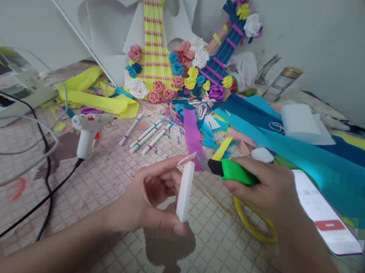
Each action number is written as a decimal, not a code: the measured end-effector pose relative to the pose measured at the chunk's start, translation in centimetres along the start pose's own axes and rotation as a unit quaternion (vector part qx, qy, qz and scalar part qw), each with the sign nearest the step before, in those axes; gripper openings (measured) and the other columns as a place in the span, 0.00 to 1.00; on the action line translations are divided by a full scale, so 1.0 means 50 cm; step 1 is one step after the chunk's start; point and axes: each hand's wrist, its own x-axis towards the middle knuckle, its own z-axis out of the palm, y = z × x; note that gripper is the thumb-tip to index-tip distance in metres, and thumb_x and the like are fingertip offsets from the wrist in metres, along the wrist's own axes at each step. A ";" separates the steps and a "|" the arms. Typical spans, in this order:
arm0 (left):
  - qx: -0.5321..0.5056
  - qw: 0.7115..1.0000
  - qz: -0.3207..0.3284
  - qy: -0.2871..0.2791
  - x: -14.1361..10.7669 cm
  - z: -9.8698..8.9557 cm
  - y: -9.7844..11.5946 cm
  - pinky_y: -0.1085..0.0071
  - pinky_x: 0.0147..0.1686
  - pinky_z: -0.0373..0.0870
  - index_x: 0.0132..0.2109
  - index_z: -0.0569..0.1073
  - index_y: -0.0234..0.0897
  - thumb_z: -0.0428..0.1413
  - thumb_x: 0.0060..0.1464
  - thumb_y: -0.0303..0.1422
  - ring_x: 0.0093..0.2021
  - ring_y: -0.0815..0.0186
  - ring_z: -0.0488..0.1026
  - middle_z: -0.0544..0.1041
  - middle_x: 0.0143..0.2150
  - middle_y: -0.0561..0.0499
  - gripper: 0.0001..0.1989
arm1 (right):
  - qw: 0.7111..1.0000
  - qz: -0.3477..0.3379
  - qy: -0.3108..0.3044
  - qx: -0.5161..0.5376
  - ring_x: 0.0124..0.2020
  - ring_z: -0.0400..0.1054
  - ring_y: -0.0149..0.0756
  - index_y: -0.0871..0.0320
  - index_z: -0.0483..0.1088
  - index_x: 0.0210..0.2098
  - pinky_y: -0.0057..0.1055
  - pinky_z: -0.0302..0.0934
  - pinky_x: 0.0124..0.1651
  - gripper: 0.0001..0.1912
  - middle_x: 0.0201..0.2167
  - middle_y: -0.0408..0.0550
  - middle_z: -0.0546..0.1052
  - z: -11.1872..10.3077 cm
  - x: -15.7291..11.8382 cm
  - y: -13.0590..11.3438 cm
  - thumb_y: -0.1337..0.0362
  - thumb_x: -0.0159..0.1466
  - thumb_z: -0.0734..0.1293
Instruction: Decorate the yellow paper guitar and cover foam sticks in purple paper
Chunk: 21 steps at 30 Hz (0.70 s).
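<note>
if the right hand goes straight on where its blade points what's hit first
Probably the thin pale piece at the top of the white strip in the left hand; depth is unclear.

I count two bare hands, my left hand [138,199] and my right hand [264,182]. I record one white rectangular block [184,193] and one green-and-black craft knife [239,172]. Far side, I find three guitar-shaped models: one yellow guitar [148,59], one dark-blue guitar [227,50] and one salmon-pink guitar [214,43], partly hidden; also one gold-lidded cylindrical container [281,84]. Mid-scene, I tally four slim white-barrelled markers [130,129]. Left: one white glue gun [86,141]. Right: one flat, bright-screened smartphone [318,205], one thick white roll [301,123].
</note>
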 end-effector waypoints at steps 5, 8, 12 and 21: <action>0.008 1.000 -0.002 0.008 0.001 0.001 0.002 0.81 0.28 0.66 0.55 0.67 0.45 0.67 0.32 0.19 0.27 0.74 0.67 0.72 0.29 0.56 0.40 | 0.998 0.066 0.004 0.019 0.17 0.58 0.31 0.56 0.67 0.25 0.29 0.52 0.20 0.20 0.15 0.41 0.64 0.003 0.000 0.007 0.47 0.61 0.59; 0.035 0.999 -0.007 0.010 -0.001 0.001 0.001 0.79 0.30 0.67 0.56 0.66 0.47 0.67 0.34 0.20 0.29 0.73 0.67 0.71 0.30 0.56 0.40 | 0.982 0.165 0.011 0.095 0.18 0.56 0.30 0.56 0.69 0.25 0.28 0.49 0.19 0.19 0.14 0.40 0.62 0.011 -0.001 0.010 0.47 0.60 0.61; 0.196 0.980 -0.019 0.017 -0.004 0.001 -0.007 0.76 0.36 0.68 0.57 0.65 0.51 0.66 0.38 0.22 0.32 0.72 0.67 0.70 0.31 0.56 0.38 | 0.896 0.257 -0.027 0.361 0.15 0.52 0.26 0.57 0.70 0.32 0.26 0.49 0.17 0.20 0.16 0.37 0.60 0.022 0.001 -0.013 0.45 0.57 0.62; 0.468 0.881 0.066 -0.032 -0.008 -0.005 -0.021 0.73 0.33 0.70 0.62 0.57 0.45 0.62 0.45 0.29 0.30 0.70 0.69 0.73 0.33 0.53 0.38 | 0.891 0.291 -0.113 0.328 0.21 0.63 0.29 0.54 0.71 0.32 0.27 0.59 0.24 0.08 0.19 0.39 0.71 0.029 0.002 -0.069 0.57 0.55 0.68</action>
